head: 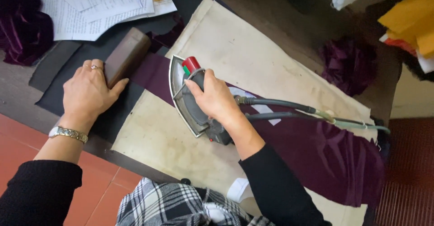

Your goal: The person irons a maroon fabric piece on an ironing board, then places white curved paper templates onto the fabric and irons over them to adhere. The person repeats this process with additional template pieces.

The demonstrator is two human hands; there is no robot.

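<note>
The right hand (216, 100) has its fingers closed round the handle of the iron (192, 100) on the purple cloth (325, 156), while the left hand (88, 92) lies flat, fingers spread, fingertips against a brown block (126, 56) on the bench (18, 101).

iron (190, 101): 1 | wooden block (126, 56): 1 | hands: 2 (left (88, 92), right (214, 99))
</note>
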